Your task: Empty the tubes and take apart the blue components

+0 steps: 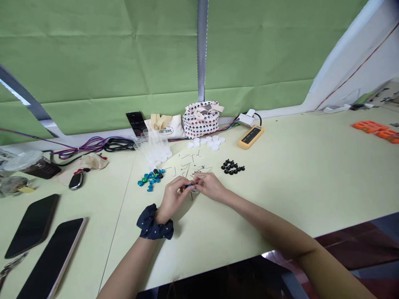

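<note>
**Left hand [171, 199] and right hand [211, 186] pinching a small dark-blue cylinder [188, 185] over the middle of the pale green tabletop [280, 199]**
Glossy teal and black beads [151, 178] just left of both hands; thin silver metal pins [187, 164] just behind the closed fingertips [195, 178]; small black knobbed pieces [232, 167] farther right.

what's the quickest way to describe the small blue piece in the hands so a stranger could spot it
On the pale green table, find the left hand and right hand, which meet near the front of the scattered small parts. Pinched between them is a small blue piece. Unlike the loose blue beads just to the left, it is held in the hands rather than lying on the table.
</note>
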Tool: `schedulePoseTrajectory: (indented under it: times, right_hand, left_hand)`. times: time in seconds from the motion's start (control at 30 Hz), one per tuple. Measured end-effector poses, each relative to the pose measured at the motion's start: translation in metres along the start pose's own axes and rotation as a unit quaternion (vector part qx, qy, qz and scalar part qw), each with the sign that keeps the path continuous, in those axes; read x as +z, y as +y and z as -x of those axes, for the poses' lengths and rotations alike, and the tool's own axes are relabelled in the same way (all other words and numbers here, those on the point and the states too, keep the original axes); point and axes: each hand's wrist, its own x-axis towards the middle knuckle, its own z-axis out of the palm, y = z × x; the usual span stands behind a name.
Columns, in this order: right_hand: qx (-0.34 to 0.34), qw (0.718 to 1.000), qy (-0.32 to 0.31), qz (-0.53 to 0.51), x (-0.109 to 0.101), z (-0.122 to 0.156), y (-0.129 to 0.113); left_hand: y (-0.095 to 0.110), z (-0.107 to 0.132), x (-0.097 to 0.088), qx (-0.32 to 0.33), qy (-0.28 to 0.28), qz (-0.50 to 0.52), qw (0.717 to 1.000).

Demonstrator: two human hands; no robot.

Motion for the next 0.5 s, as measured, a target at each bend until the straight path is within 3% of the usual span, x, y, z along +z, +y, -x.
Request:
schedulePoseTrajectory:
  times: [0.1,0.23,0.5]
  right_hand:
    - [-0.043,0.998,-0.024,-0.034,-0.0033,-0.0008,-0.0017]
    - [-0.102,0.995,-0.005,0.005,-0.0062,-0.0023,-0.0027]
    - [-0.053,0.991,0.019,0.121,-0.0067,-0.0002,-0.0027]
  left_hand:
    - [0.0001,-0.0004,-0.0019,0.005,0.015,-0.010,1.000]
    - [0.0019,-0.0011,-0.0034,0.000,0.028,-0.018,0.999]
    - [-0.0041,0.0015,0.0015,-0.028,0.009,0.007,1.000]
